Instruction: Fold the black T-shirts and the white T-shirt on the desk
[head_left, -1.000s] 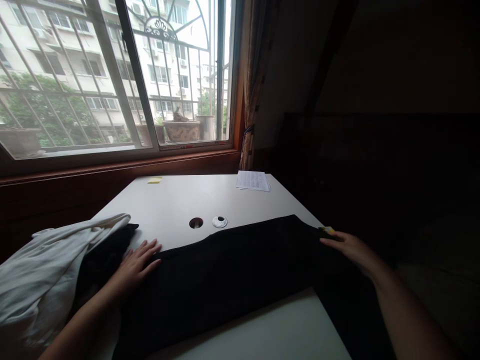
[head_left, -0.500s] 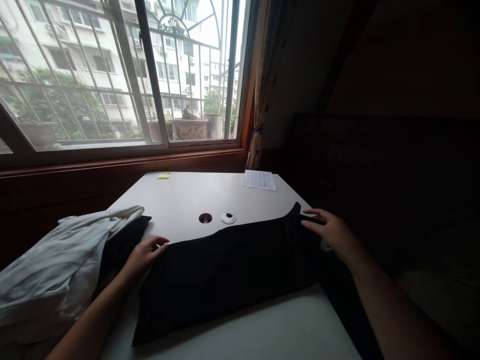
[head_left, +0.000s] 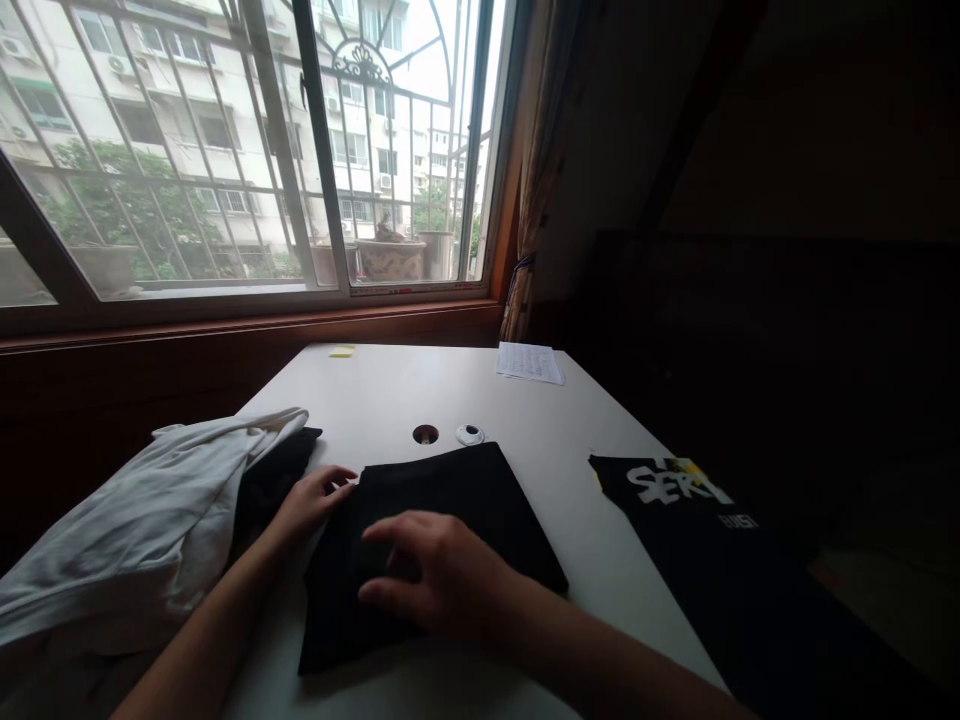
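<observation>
A folded black garment (head_left: 480, 530) lies on the white table (head_left: 547, 450) in front of me. My left hand (head_left: 315, 505) rests at its far left corner, fingers loosely bent and apart, their tips by the cloth edge. Over the middle of the garment is my right hand (head_left: 435, 570), its thumb and fingers spread with nothing between them. Whether its fingertips touch the cloth I cannot tell. The right forearm hides part of the near edge.
At the left lies a pile of clothes with a light grey garment (head_left: 165, 510) on top. A black garment with white lettering (head_left: 675, 490) hangs over the right table edge. Farther back are a cable hole (head_left: 426, 435), its white cover (head_left: 470, 434), papers (head_left: 530, 363) and yellow notes (head_left: 342, 351).
My right hand has come from the right end of the black garment to its middle, and the garment's right part is folded over leftward. The lettered garment at the right is now uncovered.
</observation>
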